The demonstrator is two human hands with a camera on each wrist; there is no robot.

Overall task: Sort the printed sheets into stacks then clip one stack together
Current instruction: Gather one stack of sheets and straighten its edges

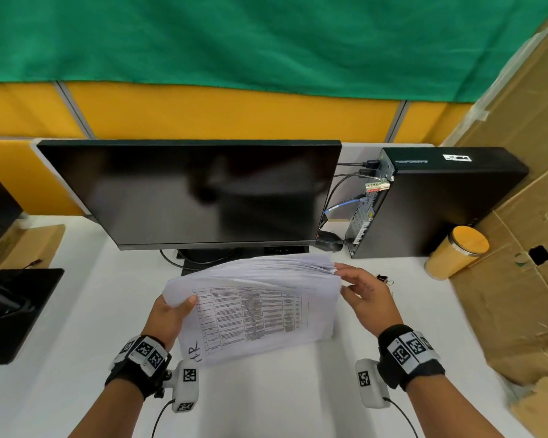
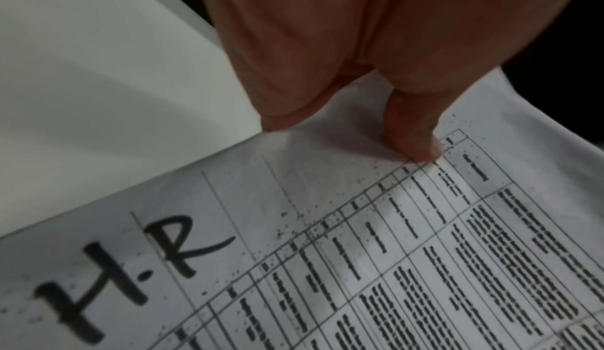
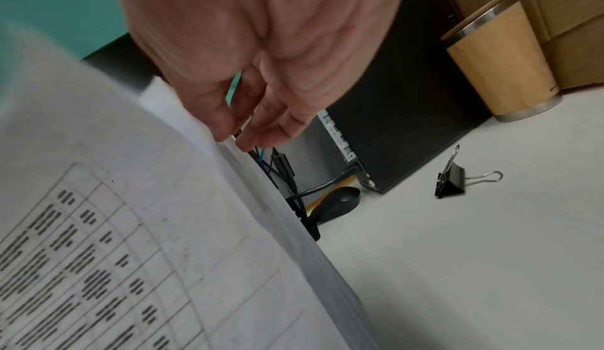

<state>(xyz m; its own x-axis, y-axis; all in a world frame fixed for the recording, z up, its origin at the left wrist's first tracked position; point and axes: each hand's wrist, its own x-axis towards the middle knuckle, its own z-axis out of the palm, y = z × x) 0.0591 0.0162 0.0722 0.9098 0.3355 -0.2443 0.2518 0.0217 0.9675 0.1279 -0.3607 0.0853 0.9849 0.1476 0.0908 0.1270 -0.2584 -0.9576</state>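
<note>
The left hand (image 1: pixel 168 314) pinched the near-left corner of the printed sheets (image 1: pixel 260 308), held above the table (image 1: pixel 266 390); the right hand's (image 1: pixel 366 297) loose fingers touched their fanned far edge. Sheets could slide out (one-corner grip). The binder clip (image 3: pixel 452 180) lay unused, right.

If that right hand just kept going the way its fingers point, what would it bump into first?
The right hand already touches the paper stack's edge; its fingers point on toward the cables behind the computer case, probably next, though depth is unclear.
</note>
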